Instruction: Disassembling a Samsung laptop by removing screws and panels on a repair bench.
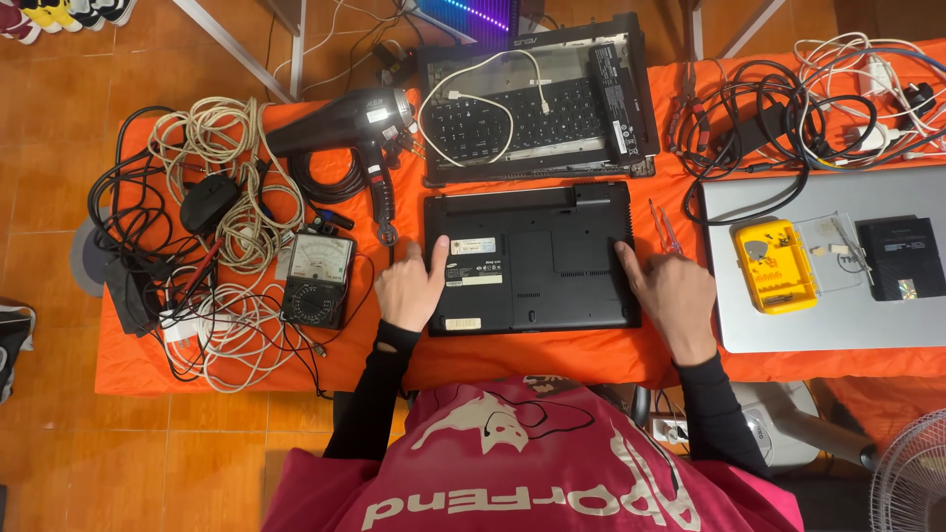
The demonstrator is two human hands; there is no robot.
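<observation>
Black laptop (532,258) lies upside down mid-desk (552,360), bottom cover apparently still on; left hand (412,286) and right hand (670,291) rest open at its sides, red screwdriver (665,229) untouched nearby.

Matt black plastic laptop (532,258), seemingly.

Both hands are resting on the upturned black laptop (532,258), lying on the orange table (552,360). The left hand (412,286) is pressing flat at its left edge, the right hand (665,291) at its right edge. A multimeter (317,279) is sitting just left, a silver laptop (838,325) lying right.
</observation>
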